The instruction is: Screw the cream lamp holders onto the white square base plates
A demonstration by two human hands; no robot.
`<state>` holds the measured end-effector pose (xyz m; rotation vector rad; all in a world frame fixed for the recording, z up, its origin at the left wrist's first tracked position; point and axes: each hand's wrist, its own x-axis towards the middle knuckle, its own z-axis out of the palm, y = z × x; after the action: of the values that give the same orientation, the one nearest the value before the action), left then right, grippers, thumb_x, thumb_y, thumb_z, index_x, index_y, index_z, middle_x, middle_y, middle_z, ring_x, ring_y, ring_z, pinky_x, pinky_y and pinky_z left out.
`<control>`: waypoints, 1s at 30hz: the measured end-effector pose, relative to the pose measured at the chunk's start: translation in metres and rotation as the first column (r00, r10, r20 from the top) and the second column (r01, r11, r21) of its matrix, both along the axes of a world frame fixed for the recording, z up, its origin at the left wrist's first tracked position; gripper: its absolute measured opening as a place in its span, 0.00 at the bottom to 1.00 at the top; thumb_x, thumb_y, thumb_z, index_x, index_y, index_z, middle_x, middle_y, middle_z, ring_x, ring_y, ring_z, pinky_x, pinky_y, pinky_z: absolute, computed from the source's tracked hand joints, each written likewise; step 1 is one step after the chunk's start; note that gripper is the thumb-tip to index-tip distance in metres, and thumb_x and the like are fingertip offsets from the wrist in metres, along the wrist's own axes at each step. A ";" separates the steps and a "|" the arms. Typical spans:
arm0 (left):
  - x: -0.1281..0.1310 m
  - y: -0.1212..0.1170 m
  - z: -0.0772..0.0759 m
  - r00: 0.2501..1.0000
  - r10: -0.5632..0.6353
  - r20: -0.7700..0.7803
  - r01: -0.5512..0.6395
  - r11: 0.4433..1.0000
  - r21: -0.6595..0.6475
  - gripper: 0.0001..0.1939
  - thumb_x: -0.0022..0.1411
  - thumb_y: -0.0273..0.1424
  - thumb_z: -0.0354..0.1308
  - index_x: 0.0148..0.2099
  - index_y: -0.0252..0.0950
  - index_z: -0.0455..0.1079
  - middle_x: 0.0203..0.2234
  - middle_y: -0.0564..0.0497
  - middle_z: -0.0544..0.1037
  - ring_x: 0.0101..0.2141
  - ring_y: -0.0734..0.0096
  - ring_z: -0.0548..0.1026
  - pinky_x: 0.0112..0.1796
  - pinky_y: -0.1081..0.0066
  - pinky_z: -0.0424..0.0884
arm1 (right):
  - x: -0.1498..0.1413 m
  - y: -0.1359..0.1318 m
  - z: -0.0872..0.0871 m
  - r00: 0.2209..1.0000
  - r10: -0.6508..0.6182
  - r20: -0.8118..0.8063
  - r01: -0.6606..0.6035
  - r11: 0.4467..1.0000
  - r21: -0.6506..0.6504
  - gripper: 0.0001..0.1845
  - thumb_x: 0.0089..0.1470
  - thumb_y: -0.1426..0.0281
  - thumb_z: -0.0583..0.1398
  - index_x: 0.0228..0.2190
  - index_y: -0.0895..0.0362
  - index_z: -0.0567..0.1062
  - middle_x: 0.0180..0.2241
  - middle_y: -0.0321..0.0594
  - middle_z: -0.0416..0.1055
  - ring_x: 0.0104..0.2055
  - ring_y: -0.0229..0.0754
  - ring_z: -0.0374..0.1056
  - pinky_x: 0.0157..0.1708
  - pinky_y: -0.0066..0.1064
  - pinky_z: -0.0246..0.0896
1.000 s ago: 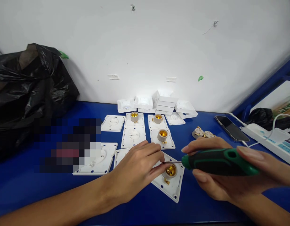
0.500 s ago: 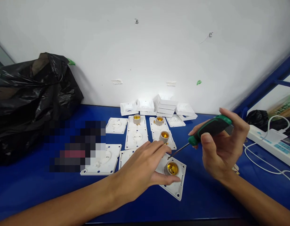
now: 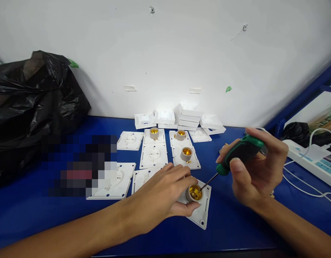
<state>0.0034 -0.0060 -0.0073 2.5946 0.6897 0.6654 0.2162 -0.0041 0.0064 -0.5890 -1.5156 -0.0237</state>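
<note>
A white wall (image 3: 168, 57) rises behind the blue desk (image 3: 144, 245), and a bulging black plastic bag (image 3: 39, 111) fills the far left. On the right lies a white power strip (image 3: 313, 161), with pale cables looping beside it. The left hand (image 3: 168, 191) reaches in low over the desk; the right hand (image 3: 254, 168) is raised beside it, palm partly in view. White boxes (image 3: 187, 122), some stacked, stand along the foot of the wall. In front of them, flat white plates (image 3: 154, 157) lie in loose rows, while one turned plate (image 3: 201, 215) sits nearest, partly under the left hand. The right fingers grip a green-and-black screwdriver (image 3: 239, 154) — held at a slant, its thin shaft pointing down and left. Its tip meets the gold-coloured inside of a lamp socket (image 3: 194, 194) on that turned plate. The left fingers and thumb close around this socket — three similar sockets (image 3: 186, 154) stand on plates farther back.
</note>
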 end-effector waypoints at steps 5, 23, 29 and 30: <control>0.000 0.000 0.002 1.000 0.011 0.001 -0.011 0.999 0.035 0.17 0.61 0.39 0.72 0.43 0.34 0.72 0.37 0.52 0.75 0.37 0.65 0.73 0.42 0.65 0.67 | 0.000 -0.004 0.000 1.000 0.027 0.012 -0.027 0.999 -0.020 0.28 0.56 0.71 0.66 0.58 0.47 0.73 0.50 0.44 0.69 0.24 0.39 0.70 0.18 0.39 0.73; -0.001 0.000 0.000 0.999 -0.043 -0.015 0.045 0.994 0.101 0.18 0.62 0.37 0.71 0.48 0.34 0.73 0.38 0.50 0.76 0.37 0.63 0.74 0.43 0.64 0.67 | 0.008 -0.009 -0.011 0.976 0.111 0.190 -0.108 0.994 -0.024 0.40 0.49 0.76 0.68 0.63 0.51 0.68 0.47 0.44 0.73 0.30 0.44 0.74 0.23 0.42 0.77; -0.001 0.002 -0.003 0.999 -0.052 -0.018 0.053 0.995 0.085 0.14 0.64 0.37 0.70 0.45 0.35 0.72 0.37 0.51 0.75 0.37 0.64 0.74 0.41 0.65 0.67 | 0.007 -0.012 -0.012 0.943 0.211 0.259 -0.187 0.976 -0.112 0.45 0.49 0.81 0.69 0.66 0.53 0.64 0.53 0.48 0.73 0.33 0.44 0.77 0.28 0.40 0.80; -0.001 0.002 -0.002 0.999 -0.048 -0.018 0.049 0.995 0.084 0.14 0.64 0.36 0.70 0.44 0.35 0.72 0.37 0.51 0.75 0.36 0.64 0.74 0.41 0.65 0.67 | 0.007 -0.012 -0.012 0.943 0.209 0.260 -0.187 0.976 -0.108 0.45 0.49 0.81 0.68 0.66 0.53 0.64 0.54 0.47 0.72 0.34 0.44 0.78 0.29 0.40 0.80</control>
<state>0.0026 -0.0044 -0.0094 2.6869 0.6133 0.6733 0.2229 -0.0164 -0.0059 -0.5103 -1.8435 0.1185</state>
